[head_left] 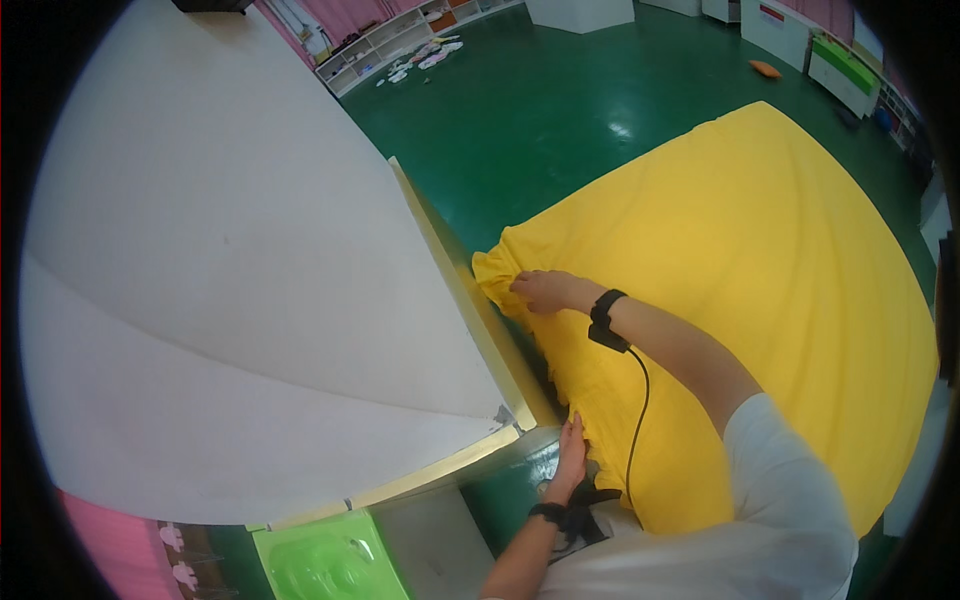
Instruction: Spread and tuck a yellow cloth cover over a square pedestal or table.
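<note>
A bright yellow fitted sheet (740,260) with a gathered edge is spread over a large flat piece, perhaps a mattress, on the right. Near its far left corner my right hand (545,290) pinches a fold of the cloth, fingers curled down. Closer to me, my left hand (570,460) touches the sheet's gathered left side with its fingers stretched out along the edge. Part of that hand's far side is hidden. On each wrist sits a black band (605,318), and a dark cable runs down from the right one over the sheet.
A big white panel with a pale yellow edge (460,285) stands close on my left, a narrow gap from the sheet. Below it are a glossy green moulded piece (325,560) and pink cloth (110,545). Low shelves (385,40) and scattered items (420,60) lie across the green floor.
</note>
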Demonstrator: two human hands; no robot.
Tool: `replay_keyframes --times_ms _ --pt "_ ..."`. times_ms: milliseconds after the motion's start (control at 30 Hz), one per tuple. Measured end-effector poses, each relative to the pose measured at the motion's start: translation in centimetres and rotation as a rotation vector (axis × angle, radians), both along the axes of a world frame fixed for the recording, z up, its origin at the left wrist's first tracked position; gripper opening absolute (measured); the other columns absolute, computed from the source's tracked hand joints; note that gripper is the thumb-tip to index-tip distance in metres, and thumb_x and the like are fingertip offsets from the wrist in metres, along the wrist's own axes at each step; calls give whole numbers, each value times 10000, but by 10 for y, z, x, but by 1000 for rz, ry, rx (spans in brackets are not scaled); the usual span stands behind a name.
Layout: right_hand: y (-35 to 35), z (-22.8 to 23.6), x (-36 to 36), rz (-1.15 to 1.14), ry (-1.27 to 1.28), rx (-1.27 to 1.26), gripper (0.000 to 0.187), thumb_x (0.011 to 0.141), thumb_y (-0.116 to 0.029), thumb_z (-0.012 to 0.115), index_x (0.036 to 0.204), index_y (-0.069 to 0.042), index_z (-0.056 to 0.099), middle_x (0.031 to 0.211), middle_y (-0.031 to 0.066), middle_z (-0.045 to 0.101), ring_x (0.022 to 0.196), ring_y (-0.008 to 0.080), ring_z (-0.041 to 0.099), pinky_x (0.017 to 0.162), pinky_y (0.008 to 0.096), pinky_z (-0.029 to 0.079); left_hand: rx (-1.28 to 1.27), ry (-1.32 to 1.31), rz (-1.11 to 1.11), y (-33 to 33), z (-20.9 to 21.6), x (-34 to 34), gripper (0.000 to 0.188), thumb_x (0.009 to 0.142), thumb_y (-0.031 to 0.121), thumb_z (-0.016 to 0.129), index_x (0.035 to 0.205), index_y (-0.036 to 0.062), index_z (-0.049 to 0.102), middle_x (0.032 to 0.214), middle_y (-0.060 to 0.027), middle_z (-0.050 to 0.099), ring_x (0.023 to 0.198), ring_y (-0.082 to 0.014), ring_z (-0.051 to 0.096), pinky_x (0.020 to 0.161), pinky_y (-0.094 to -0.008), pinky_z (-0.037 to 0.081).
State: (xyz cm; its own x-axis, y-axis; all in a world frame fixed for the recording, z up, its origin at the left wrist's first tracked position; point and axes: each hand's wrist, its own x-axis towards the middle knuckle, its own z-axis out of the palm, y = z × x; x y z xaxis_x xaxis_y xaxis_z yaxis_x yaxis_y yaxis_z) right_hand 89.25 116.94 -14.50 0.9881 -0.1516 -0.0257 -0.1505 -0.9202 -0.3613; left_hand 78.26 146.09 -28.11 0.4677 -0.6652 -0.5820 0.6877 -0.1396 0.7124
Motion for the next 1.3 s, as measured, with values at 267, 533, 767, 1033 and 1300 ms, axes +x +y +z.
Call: replay_keyframes --times_ms 267,533,767,1033,1300 --pt "-4 61 3 -62 494 24 417 901 -312 559 1268 -123 620 1202 114 661 1138 323 603 935 437 487 219 -342 -766 47 -36 60 235 1036 281 485 957 77 570 799 -18 612 754 -79 579 707 -235 471" --pt "57 40 -131 -350 -232 522 305 962 -277 557 1145 -46 637 1093 123 685 1004 289 645 874 373 505 280 -746 -1282 75 62 29 241 1008 252 465 1004 33 565 933 -118 634 845 -244 627 721 -366 504" --pt "201 144 -261 -788 -621 593 224 917 -111 612 1116 -10 628 1079 152 675 1045 310 639 904 363 497 -224 -1509 -1123 5 289 -10 138 967 169 498 960 40 547 812 -163 617 788 -371 626 691 -455 504" --pt "325 213 -510 -737 -1445 178 193 938 -240 477 992 -92 589 1083 97 574 964 311 551 876 463 441 -118 -1572 -1170 -101 370 -64 269 963 276 513 1111 58 562 926 -163 686 837 -363 675 710 -446 536" --pt "413 208 -615 -1399 -1359 -25 206 948 -275 491 1069 -135 582 1078 63 527 1125 265 441 1003 439 322 303 -1670 -1095 -247 246 28 353 898 293 510 1127 48 620 1162 -241 644 1098 -414 602 912 -491 491"
